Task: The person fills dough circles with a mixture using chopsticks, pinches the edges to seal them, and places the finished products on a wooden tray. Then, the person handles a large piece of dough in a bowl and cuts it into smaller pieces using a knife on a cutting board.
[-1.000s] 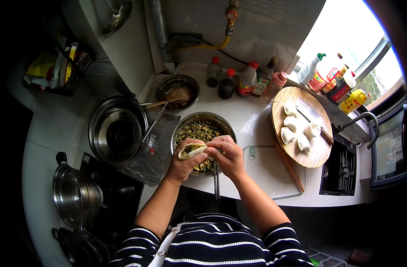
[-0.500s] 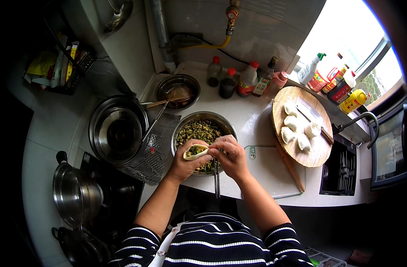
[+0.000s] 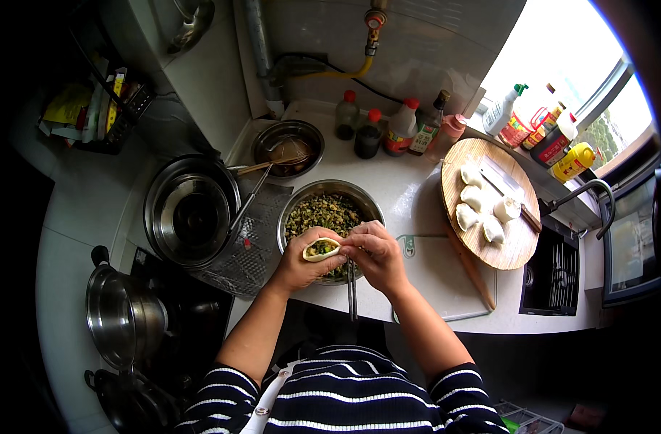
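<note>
My left hand (image 3: 296,268) cradles a half-folded white dumpling (image 3: 321,249) with green filling showing inside. My right hand (image 3: 376,253) pinches the dumpling's right end between thumb and fingers. Both hands hover over the near rim of a steel bowl (image 3: 295,207) full of chopped green filling (image 3: 323,213). A pair of chopsticks (image 3: 352,293) lies across the bowl's near edge, pointing toward me. Several finished white dumplings (image 3: 481,206) sit on a round wooden board (image 3: 518,246) to the right.
A large empty steel pot (image 3: 191,212) and a metal rack (image 3: 254,246) stand left of the bowl. A smaller steel bowl (image 3: 288,148) and sauce bottles (image 3: 388,130) line the back. A sink with tap (image 3: 583,195) is at the right, a lidded pot (image 3: 121,311) at the lower left.
The dumpling has been folded tighter, its opening narrower. My right hand's pinch has shifted slightly along the edge; both hands dropped a little toward me.
</note>
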Action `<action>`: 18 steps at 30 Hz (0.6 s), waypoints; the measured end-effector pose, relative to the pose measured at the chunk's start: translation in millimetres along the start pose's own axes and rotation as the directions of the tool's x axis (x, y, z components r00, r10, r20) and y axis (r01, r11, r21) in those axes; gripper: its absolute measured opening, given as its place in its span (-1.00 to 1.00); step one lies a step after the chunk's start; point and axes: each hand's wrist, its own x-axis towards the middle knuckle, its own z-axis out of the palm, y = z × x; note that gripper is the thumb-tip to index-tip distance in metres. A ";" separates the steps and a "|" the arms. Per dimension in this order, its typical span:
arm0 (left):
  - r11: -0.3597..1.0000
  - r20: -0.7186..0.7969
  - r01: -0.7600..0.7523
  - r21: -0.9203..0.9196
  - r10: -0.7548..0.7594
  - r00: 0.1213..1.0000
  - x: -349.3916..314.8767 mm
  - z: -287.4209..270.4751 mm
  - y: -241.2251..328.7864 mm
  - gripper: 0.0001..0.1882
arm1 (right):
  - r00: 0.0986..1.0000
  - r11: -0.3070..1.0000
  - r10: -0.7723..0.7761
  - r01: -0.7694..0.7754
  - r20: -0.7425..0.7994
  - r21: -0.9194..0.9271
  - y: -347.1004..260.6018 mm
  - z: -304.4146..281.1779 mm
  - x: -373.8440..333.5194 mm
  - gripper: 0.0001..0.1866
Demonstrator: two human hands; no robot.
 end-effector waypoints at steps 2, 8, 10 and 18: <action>0.998 0.000 -0.054 0.029 0.054 0.999 0.9 -0.4 -1.6 -0.74 | 1.000 1.000 -0.004 0.004 -0.014 0.005 -0.3 1.6 -1.4 -0.75; 0.990 0.033 -0.097 0.104 0.095 0.995 3.1 -4.8 0.3 -0.71 | 1.000 1.000 0.021 -0.022 0.020 0.007 -2.6 -2.1 -0.8 -0.73; 0.986 0.040 -0.112 0.126 0.108 0.993 3.6 -5.1 1.3 -0.69 | 0.999 1.000 0.014 -0.014 0.030 0.001 -3.0 -3.2 -0.7 -0.73; 0.977 0.043 -0.165 0.139 0.160 0.986 6.9 -1.5 2.8 -0.70 | 0.996 0.995 -0.094 0.094 0.010 -0.016 3.9 -1.8 -2.4 -0.69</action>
